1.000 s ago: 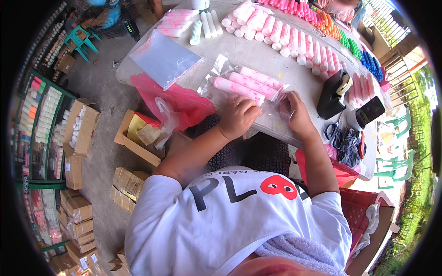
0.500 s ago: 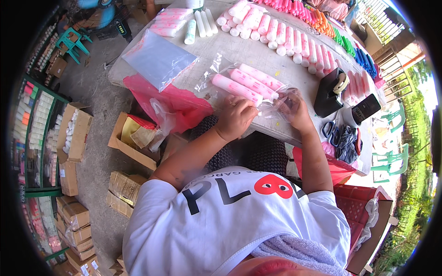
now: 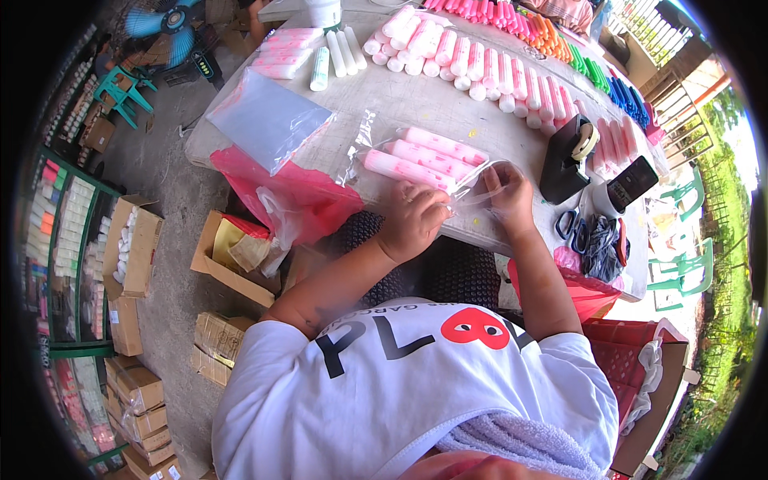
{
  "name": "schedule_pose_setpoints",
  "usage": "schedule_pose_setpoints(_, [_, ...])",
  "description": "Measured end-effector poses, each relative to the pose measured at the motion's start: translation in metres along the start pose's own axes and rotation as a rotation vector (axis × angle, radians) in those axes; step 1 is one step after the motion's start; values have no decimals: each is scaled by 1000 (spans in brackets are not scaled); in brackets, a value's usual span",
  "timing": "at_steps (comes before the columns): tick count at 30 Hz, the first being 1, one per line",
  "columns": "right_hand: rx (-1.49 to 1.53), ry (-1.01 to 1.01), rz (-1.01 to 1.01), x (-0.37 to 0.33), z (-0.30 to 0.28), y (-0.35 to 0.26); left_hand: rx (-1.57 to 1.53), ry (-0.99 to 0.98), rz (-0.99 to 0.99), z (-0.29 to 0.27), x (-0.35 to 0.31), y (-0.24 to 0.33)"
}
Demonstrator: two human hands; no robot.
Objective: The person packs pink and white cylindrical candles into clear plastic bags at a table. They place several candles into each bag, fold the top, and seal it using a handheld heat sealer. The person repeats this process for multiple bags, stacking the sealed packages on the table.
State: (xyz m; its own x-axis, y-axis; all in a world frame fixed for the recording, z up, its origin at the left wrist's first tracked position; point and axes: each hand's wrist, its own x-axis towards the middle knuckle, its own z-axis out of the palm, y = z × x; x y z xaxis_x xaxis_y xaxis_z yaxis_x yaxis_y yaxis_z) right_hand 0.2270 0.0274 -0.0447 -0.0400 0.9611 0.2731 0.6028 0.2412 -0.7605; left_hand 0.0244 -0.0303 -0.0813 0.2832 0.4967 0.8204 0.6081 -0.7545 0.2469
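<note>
Three pink-and-white candles [image 3: 428, 162] lie side by side in a clear plastic bag [image 3: 466, 190] near the front edge of the table. At the candles' near right end, my left hand [image 3: 410, 222] is closed, thumb and fingers pinched on the bag's near edge. My right hand [image 3: 512, 194] grips the loose film at the bag's right end, its fingers curled. A fold of film stretches between the two hands, past the candle ends. The bag's far left end lies crinkled on the tabletop.
A stack of clear plastic bags [image 3: 268, 118] lies left, above pink plastic [image 3: 292, 200] hanging off the edge. To the right stand a black tape dispenser [image 3: 562, 166], a phone [image 3: 632, 186] and scissors [image 3: 570, 227]. Piled pink-and-white candles [image 3: 488, 74] line the far side.
My left hand has drawn slightly toward me, away from the candle ends. The film by my right hand, bunched before, now shows a straighter fold. The whole view has shifted a little.
</note>
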Motion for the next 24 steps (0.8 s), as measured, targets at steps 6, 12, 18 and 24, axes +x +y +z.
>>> schedule_pose_setpoints(6, [-33,-76,-287,4,2,12,-32,-5,-6,0,5,1])
schedule_pose_setpoints(12, [49,-225,-194,2,-3,1,-20,-2,-11,-3,5,0])
schedule_pose_setpoints(18, [-132,-174,-225,4,1,18,75,-66,-75,-12,14,6])
schedule_pose_setpoints(24, [-128,-216,-490,6,-2,13,87,-62,-11,-8,9,-2])
